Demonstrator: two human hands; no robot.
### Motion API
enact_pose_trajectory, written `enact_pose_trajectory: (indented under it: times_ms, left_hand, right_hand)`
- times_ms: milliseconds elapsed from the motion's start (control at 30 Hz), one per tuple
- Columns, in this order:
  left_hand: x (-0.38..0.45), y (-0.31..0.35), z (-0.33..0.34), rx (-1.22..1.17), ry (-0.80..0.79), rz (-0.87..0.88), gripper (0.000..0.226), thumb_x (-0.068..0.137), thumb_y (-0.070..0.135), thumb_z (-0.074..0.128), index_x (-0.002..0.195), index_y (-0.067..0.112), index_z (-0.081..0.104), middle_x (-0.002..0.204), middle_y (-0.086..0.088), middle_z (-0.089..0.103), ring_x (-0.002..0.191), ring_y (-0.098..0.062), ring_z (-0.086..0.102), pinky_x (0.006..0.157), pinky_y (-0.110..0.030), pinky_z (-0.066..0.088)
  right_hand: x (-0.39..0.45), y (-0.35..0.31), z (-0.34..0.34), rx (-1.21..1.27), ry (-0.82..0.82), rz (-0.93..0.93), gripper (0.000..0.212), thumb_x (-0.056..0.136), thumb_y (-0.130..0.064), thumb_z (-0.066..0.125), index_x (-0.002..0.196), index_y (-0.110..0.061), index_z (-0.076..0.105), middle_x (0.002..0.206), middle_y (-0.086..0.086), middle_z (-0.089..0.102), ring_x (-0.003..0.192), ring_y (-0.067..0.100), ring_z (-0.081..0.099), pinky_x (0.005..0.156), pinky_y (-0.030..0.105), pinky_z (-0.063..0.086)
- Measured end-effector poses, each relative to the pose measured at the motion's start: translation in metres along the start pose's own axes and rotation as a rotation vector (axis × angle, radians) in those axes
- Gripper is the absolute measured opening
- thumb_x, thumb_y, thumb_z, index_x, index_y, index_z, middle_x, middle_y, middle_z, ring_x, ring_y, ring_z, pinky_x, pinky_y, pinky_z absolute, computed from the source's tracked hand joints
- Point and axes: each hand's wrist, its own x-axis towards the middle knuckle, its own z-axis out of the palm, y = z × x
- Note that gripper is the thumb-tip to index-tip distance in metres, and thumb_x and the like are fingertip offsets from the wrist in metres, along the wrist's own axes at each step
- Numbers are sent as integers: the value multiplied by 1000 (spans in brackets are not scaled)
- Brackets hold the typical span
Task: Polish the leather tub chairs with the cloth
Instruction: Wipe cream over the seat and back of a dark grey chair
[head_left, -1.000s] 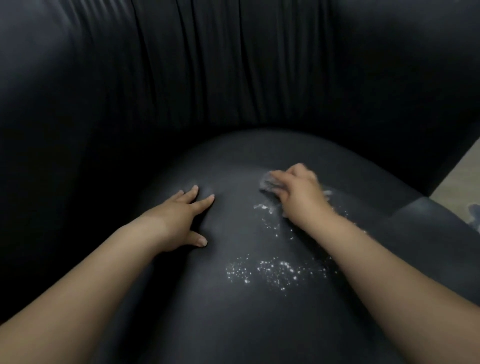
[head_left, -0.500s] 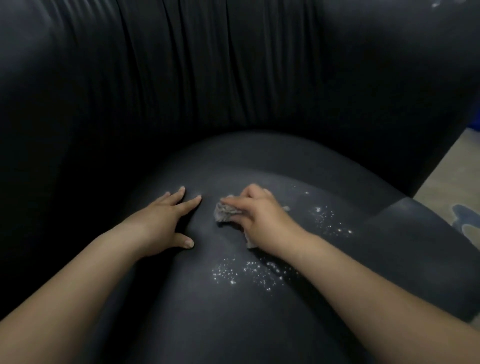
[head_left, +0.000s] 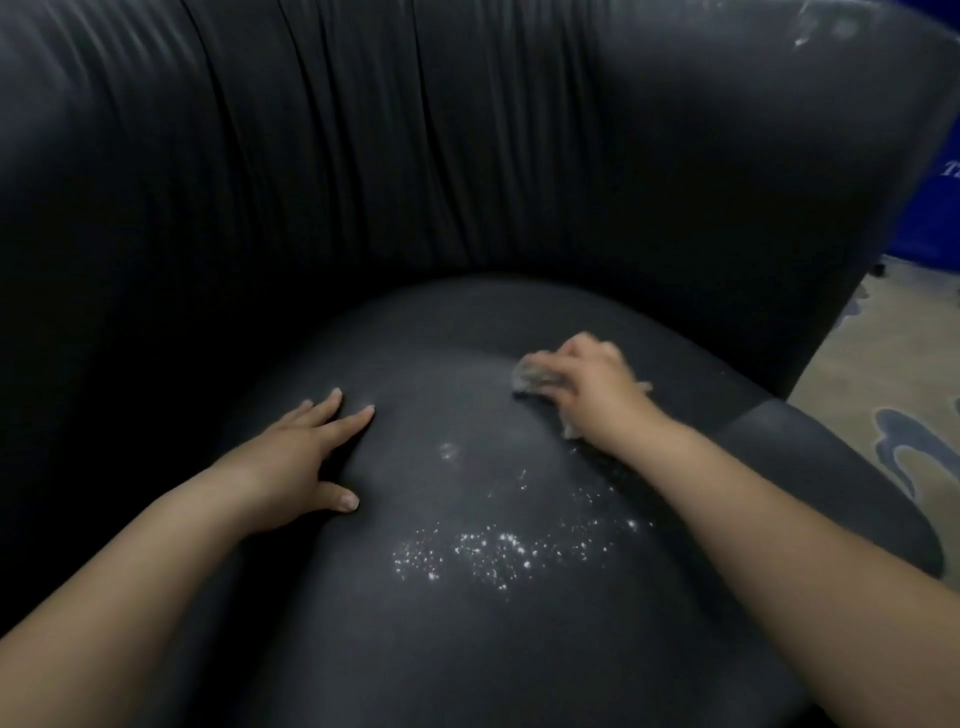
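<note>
A black leather tub chair (head_left: 467, 156) fills the view, its pleated back curving around a rounded seat cushion (head_left: 467, 649). My right hand (head_left: 592, 384) presses a small pale cloth (head_left: 527, 378) onto the cushion's far right part, with the cloth mostly hidden under the fingers. My left hand (head_left: 306, 452) lies flat on the cushion's left side, fingers spread, holding nothing. White specks (head_left: 493, 553) are scattered over the cushion between my forearms.
At the right, beyond the chair's arm (head_left: 857, 467), lies a beige carpet with a blue pattern (head_left: 914, 457). A blue object (head_left: 935, 208) stands at the far right edge. White scuff marks (head_left: 821, 26) show on the chair's top right rim.
My right hand has swept the cloth from the cushion's middle, next to my left hand, back out to the right and farther away. The left hand has stayed flat in place.
</note>
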Motion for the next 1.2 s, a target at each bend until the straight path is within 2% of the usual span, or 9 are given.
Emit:
enact_pose_trajectory:
  times_ms: [100,233,367,500,633,733,833,1100,1200]
  left_hand:
    - [2,0,0,0,-7,-13,104,77,42,75,149,41,1,160,3,-12,147,-20,-7,120,-34,5]
    - [1,2,-1,-21,-4,-28,105,75,40,77,150,40,3,160,2,-10,147,-21,-6,120,-35,6]
    - [-5,7,-5,-64,11,-44,101,75,37,78,150,38,10,161,3,-4,148,-20,-2,119,-32,6]
    - [-21,20,-7,-110,250,-25,71,76,32,78,140,30,47,150,4,38,139,-15,33,110,-22,26]
    - [-33,54,-7,-613,499,-55,25,82,33,72,106,28,72,91,15,72,86,-1,66,77,-12,46]
    - [-36,76,-11,-1200,382,-113,23,86,34,66,96,15,72,78,3,75,75,-14,72,64,-24,57]
    - [-37,82,-16,-1379,360,-134,23,79,31,73,90,11,70,78,-5,75,72,-18,73,57,-20,54]
    - [-39,66,-25,-1305,414,-129,7,80,5,73,85,10,70,69,-2,72,64,-9,69,55,-17,53]
    - [-35,65,-39,-1101,584,-76,12,81,6,73,78,18,71,63,3,70,57,-5,65,53,-17,52]
  right_hand:
    - [3,14,-9,21,60,213,30,92,-27,58,121,-23,64,107,4,48,106,26,42,89,21,29]
    - [-19,-33,22,84,-51,-83,32,89,-24,64,121,-27,65,97,-2,47,97,18,39,88,22,32]
    - [-16,-42,11,186,-161,-5,38,88,-24,66,125,-30,60,99,-5,45,101,10,41,86,10,26]
    - [-22,-53,-4,425,-92,90,38,86,-24,68,122,-34,62,102,-8,48,94,1,51,77,-6,29]
    - [-36,-71,0,619,-115,126,37,86,-25,67,120,-40,61,109,-11,55,98,-7,53,78,-7,34]
    - [-45,-87,3,790,-107,106,36,84,-18,70,113,-39,65,113,-12,64,102,-2,60,89,9,45]
    - [-49,-98,4,934,-93,106,28,81,-14,73,101,-33,71,103,-15,71,96,1,65,83,16,51]
    - [-35,-91,-13,937,13,254,7,91,-21,61,90,-24,68,88,-4,74,86,12,69,75,27,57]
    - [-20,-90,-22,887,56,223,11,92,-16,59,87,-23,65,81,-1,71,76,12,64,68,27,54]
